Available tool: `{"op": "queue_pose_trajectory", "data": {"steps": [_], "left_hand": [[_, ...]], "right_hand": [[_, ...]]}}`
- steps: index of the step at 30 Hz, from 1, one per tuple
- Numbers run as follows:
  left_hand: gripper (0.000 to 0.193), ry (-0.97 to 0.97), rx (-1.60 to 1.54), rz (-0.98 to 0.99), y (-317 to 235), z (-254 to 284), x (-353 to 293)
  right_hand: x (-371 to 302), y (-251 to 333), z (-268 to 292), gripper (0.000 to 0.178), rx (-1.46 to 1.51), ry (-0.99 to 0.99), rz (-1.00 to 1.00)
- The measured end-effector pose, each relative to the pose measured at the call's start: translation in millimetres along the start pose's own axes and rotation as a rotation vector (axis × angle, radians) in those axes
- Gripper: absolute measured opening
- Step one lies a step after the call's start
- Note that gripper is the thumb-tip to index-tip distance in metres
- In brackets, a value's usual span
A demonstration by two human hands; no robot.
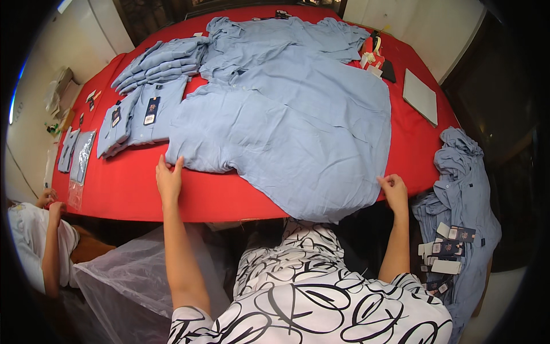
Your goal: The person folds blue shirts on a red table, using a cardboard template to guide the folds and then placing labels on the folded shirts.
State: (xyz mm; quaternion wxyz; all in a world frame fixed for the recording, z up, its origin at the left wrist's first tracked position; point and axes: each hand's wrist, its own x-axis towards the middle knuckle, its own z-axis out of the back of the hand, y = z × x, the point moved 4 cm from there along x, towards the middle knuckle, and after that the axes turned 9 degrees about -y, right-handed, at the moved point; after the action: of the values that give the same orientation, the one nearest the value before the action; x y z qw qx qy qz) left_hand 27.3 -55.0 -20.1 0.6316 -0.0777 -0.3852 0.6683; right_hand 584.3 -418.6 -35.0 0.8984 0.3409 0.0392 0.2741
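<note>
A light blue shirt (309, 132) lies spread on the red-covered table (223, 198), its lower edge hanging a little over the near side. My left hand (169, 182) is at the shirt's left sleeve end, with thumb and fingers apart and the fingertips touching the cloth's edge. At the shirt's right corner, my right hand (394, 190) pinches the hem between thumb and fingers. More light blue shirts (263, 35) lie flat beyond this one. Folded shirts with dark tags (150, 112) sit just left of the sleeve.
A pile of folded shirts (163, 62) rests at the back left. Plastic-wrapped packs (83, 155) lie farther left. A white board (420, 97) is at the right, with crumpled tagged shirts (467, 195) below it. Another person (43, 241) sits at the left, near a clear plastic bag (134, 281).
</note>
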Motion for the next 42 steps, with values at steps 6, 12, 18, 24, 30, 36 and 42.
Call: {"op": "queue_pose_trajectory", "data": {"steps": [6,12,18,24,30,36,42], "left_hand": [[0.034,0.107,-0.533,0.164,1.3,-12.0,8.7],[0.026,0.202,-1.0,0.252,5.5,75.0,-36.1],[0.035,0.58,-0.412,0.447,17.8,107.1,-72.5],[0.033,0.357,-0.546,0.307,20.6,101.8,-75.1],[0.03,0.361,-0.774,0.41,-1.8,100.5,-88.6],[0.026,0.609,-0.496,0.32,22.2,103.5,-103.6],[0.021,0.379,-0.612,0.289,25.3,97.0,-98.9]], "right_hand": [[-10.3,23.3,-0.5,0.027,-0.035,-0.031,0.066],[7.3,-37.7,27.3,0.018,0.285,-0.038,0.019],[4.7,-47.4,31.0,0.018,0.049,-0.055,0.015],[-6.0,-55.9,42.4,0.022,-0.079,-0.124,-0.047],[-15.0,-78.6,33.5,0.018,0.197,-0.162,-0.164],[-45.4,-66.9,33.5,0.028,0.618,0.241,-0.467],[-66.4,-58.0,10.8,0.028,0.645,0.509,-0.435]]}}
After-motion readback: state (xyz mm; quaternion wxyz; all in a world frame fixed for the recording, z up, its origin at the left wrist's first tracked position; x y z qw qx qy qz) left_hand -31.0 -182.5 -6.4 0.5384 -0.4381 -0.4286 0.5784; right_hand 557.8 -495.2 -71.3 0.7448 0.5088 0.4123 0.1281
